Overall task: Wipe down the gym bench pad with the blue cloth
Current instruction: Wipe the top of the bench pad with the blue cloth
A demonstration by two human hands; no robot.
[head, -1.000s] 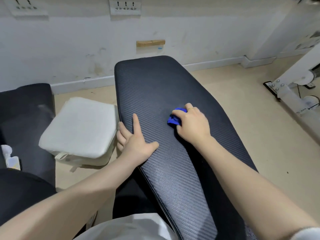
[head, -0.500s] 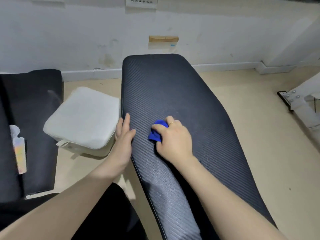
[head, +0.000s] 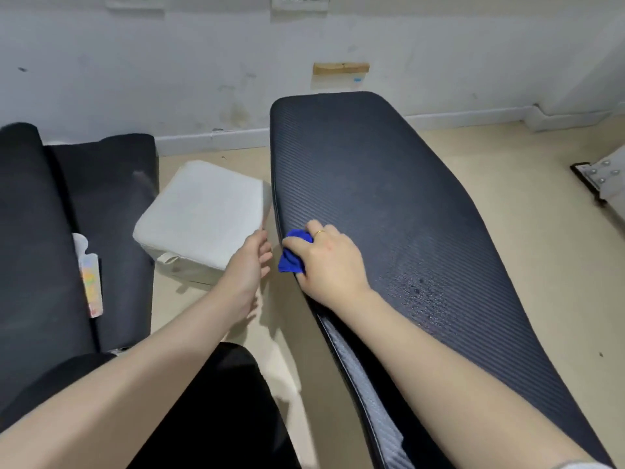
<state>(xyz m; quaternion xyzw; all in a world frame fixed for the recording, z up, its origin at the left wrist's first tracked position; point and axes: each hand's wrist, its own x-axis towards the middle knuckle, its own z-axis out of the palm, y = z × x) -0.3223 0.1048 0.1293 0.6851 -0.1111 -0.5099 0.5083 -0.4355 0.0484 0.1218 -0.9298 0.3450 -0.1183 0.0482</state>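
Observation:
The long black ribbed bench pad (head: pixel 389 184) runs from the lower right up toward the wall. My right hand (head: pixel 329 264) presses a bunched blue cloth (head: pixel 292 253) against the pad's left edge, fingers closed over it, a ring on one finger. Small wet droplets (head: pixel 419 292) glisten on the pad just right of that hand. My left hand (head: pixel 248 265) hangs off the pad, just left of its edge, fingers loosely together and holding nothing.
A white cushion block (head: pixel 203 214) sits on the beige floor left of the pad. A black padded seat (head: pixel 67 231) with a colourful packet (head: pixel 91 286) stands at far left. White metal equipment (head: pixel 605 177) shows at the right edge; wall behind.
My right hand has slid the cloth leftward and nearer, from the pad's middle to its left edge. My left hand has lifted off the pad and moved left of it.

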